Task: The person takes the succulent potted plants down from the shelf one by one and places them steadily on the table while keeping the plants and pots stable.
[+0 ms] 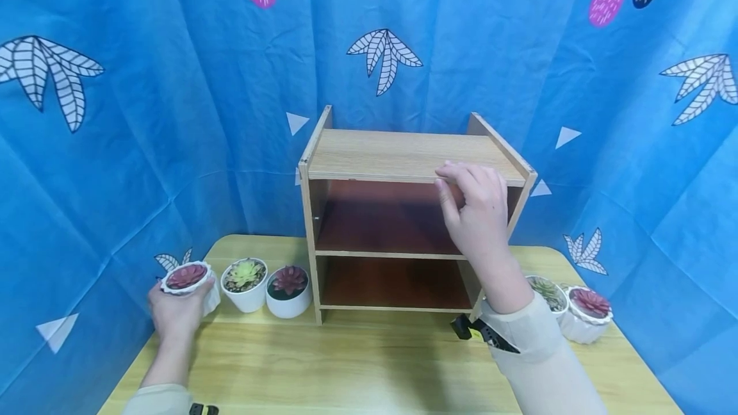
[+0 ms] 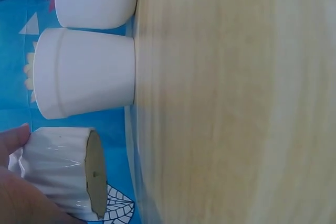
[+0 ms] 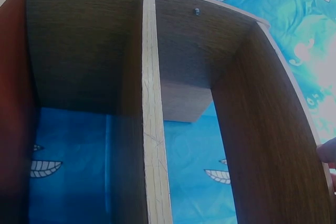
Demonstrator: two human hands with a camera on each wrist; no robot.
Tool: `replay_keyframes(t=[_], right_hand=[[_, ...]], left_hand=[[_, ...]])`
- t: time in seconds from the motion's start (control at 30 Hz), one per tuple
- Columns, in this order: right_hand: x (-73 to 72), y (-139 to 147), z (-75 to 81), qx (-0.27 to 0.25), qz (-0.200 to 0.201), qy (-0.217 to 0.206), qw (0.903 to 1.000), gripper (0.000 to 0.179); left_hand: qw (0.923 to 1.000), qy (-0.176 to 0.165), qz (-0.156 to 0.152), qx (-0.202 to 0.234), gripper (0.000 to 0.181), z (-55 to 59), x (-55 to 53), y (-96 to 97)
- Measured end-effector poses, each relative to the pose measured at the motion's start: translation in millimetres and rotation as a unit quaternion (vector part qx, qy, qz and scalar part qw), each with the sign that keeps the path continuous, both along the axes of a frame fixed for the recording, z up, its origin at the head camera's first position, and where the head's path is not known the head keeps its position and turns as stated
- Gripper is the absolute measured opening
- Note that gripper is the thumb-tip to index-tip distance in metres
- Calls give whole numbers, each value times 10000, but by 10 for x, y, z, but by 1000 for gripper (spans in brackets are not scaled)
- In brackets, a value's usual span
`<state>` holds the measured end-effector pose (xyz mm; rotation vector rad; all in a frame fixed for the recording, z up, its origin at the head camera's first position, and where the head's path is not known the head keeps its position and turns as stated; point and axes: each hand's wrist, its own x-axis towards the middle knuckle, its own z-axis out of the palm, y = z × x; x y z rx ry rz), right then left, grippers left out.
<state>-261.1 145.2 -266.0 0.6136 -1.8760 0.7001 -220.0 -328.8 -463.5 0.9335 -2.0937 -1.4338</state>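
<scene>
My left hand [image 1: 175, 312] grips a white ribbed pot [image 2: 60, 169] with a red succulent [image 1: 186, 276] in it. The left wrist view shows its underside raised off the tabletop. Beside it stand a smooth white pot with a green succulent [image 1: 245, 275] and another with a dark red one [image 1: 289, 280]. At the front of a wooden shelf unit, my right hand [image 1: 478, 216] holds the edge of the top board [image 1: 398, 149], thumb below and fingers above. Only its fingertips [image 3: 328, 151] show in the right wrist view.
Right of the shelf unit stand a white pot with a green plant [image 1: 548, 293] and a ribbed one with a red succulent [image 1: 589, 304], partly behind my right sleeve. The unit has a middle shelf [image 1: 380, 229] and a lower shelf [image 1: 392, 284]. Blue patterned curtains [image 1: 242, 82] enclose the wooden table [image 1: 323, 364].
</scene>
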Motion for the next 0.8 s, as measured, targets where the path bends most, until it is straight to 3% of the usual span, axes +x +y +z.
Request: replay_keyframes(t=[0.8], right_hand=[[11,-9,9,24,-43,-10,10000,13]], left_hand=[[9991,-351,-127,204,115,-93,-25,-44]])
